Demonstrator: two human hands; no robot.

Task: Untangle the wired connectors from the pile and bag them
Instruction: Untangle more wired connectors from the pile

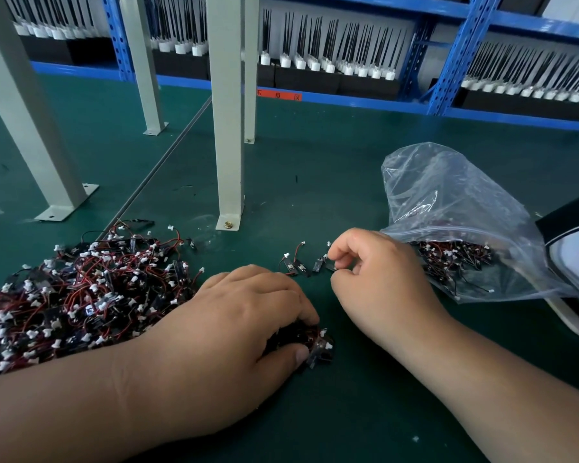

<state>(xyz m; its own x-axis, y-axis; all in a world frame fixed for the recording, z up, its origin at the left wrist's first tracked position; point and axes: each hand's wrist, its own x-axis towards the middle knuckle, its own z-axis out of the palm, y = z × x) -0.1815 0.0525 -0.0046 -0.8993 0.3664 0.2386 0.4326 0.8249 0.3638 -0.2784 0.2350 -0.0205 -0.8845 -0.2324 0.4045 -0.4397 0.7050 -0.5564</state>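
While the left hand (pixel 248 315) curls round a clump (pixel 320 349) at lower centre, the right hand (pixel 378 275) pinches a connector (pixel 320 265) between pile (pixel 81 295) and bag (pixel 448 202). An orange shelf label (pixel 279 95) reads 不良区.

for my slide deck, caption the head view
Left hand grips a connector clump; right hand pinches a loose connector near the bag.

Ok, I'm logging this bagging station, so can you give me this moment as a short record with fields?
pile: tangled wired connectors on the green mat, left of both hands
left hand: grips a small clump pulled from the pile
right hand: pinches one connector
loose connectors: a few on the mat, just beyond the hands
bag: clear plastic, on the right, connectors already inside
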